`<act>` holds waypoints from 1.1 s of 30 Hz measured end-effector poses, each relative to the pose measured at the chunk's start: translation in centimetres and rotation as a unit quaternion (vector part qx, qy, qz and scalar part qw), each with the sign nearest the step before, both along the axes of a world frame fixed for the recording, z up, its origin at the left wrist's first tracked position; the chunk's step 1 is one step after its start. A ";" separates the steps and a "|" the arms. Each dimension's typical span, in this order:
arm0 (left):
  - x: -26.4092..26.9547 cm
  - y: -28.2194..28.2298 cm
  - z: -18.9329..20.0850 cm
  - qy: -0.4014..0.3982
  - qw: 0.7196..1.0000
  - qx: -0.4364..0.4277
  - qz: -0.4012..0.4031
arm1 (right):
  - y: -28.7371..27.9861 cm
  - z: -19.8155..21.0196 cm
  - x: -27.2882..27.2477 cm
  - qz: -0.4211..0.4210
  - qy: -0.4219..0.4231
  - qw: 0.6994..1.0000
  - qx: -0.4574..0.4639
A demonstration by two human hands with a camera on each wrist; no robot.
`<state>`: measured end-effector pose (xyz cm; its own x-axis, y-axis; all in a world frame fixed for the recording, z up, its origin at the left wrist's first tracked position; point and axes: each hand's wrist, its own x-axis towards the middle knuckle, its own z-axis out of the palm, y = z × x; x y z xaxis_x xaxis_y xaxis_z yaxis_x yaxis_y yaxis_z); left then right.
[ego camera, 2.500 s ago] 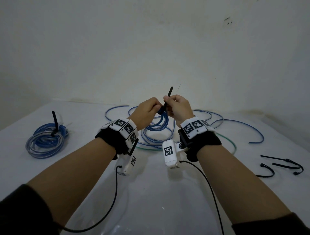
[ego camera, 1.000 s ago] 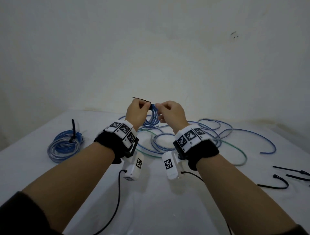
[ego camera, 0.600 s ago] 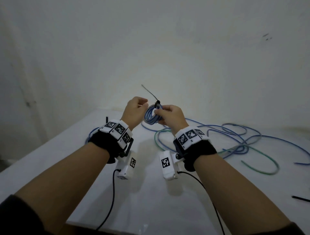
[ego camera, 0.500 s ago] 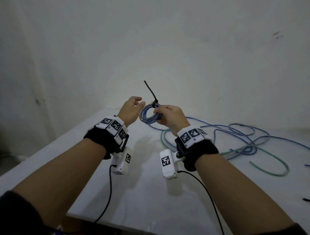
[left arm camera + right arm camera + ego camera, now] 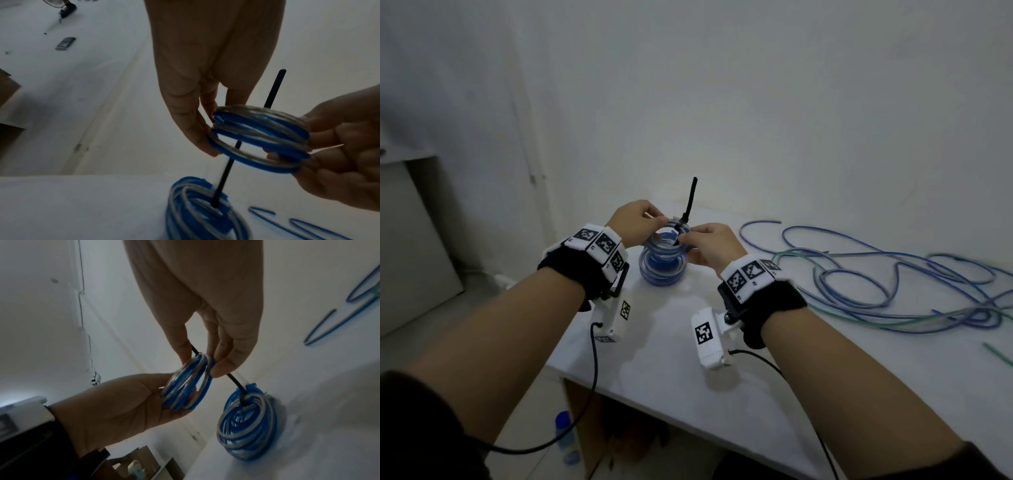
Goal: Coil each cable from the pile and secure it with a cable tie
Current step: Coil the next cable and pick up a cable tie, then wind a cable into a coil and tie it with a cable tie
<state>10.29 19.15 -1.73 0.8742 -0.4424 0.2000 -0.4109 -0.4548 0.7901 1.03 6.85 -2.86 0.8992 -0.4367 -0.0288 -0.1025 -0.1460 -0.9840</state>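
At frame centre, above the tabletop (image 5: pixel 671 359), my left grip (image 5: pixel 635 226) and right grip (image 5: pixel 714 245) pinched the tied blue cable coil (image 5: pixel 667 236) over another coil (image 5: pixel 661 270); loose cables (image 5: pixel 876 284) sprawled right.

I'm working in what is looking like a bare, makeshift room rather than a proper workshop: I'm standing at a plain white table (image 5: pixel 661 370) pushed into the corner of unpainted-looking white walls (image 5: pixel 756 102), one of them showing a long crack (image 5: pixel 82 293). Loose blue cables (image 5: pixel 893 284) are sprawling over the tabletop, a brown cabinet (image 5: pixel 599 421) is sitting under it, and a small bottle (image 5: pixel 565 435) is standing on the pale floor
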 end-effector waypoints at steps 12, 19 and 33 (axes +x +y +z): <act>2.4 1.6 -2.1 0.054 0.994 0.066 0.072 | 2.3 -3.5 3.3 -0.005 0.115 0.991 -0.072; 0.4 -2.5 3.6 -0.081 0.978 -0.170 0.092 | -0.4 -2.8 2.8 0.007 0.139 0.989 -0.050; -8.3 -20.4 2.3 -0.071 0.979 -0.019 -0.188 | -20.8 -0.6 -10.6 -0.125 0.248 0.889 -0.365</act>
